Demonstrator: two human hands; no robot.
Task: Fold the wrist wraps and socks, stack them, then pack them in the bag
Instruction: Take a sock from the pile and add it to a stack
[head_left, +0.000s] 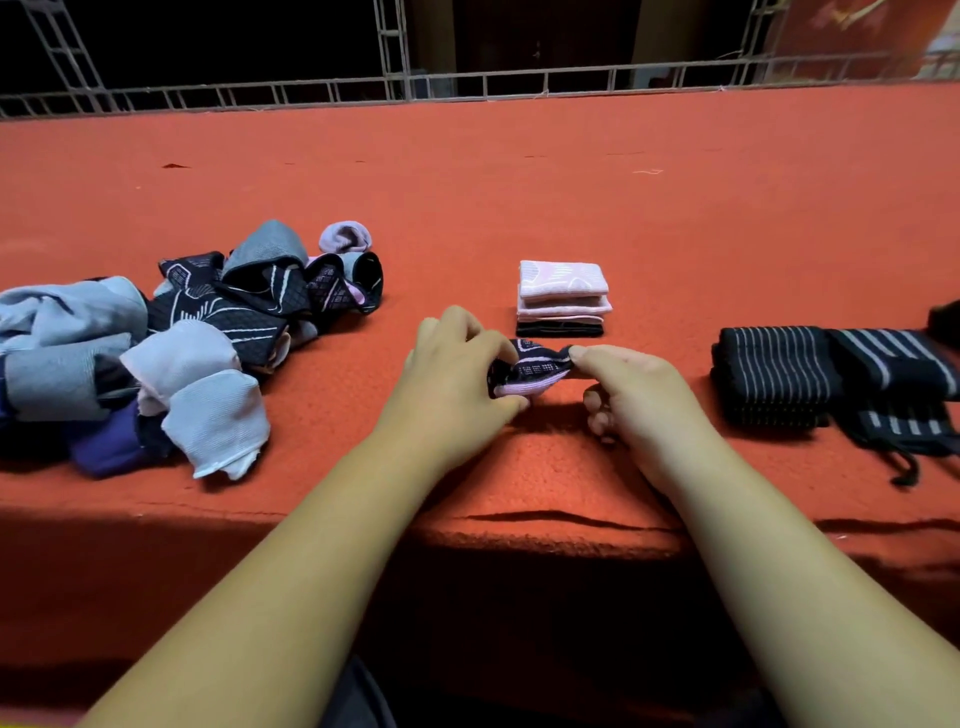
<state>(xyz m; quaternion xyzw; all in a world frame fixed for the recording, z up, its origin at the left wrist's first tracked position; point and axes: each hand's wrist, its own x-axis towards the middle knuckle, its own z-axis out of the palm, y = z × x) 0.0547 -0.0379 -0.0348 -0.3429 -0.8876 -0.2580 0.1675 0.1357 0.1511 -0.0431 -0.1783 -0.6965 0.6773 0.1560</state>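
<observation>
An orange-red carpet (519, 182) covers the whole flat surface and hangs down over the near edge. Close to this edge, in the middle, the carpet has a long dark wrinkle (561, 517). On the far left lies a small dark scrap (174, 166), and on the far right a thin light thread (648, 171). Along the far edge runs a low metal rail (483, 85), with an upright metal post (392, 47) behind it. A red wall (857, 36) stands far right.
</observation>
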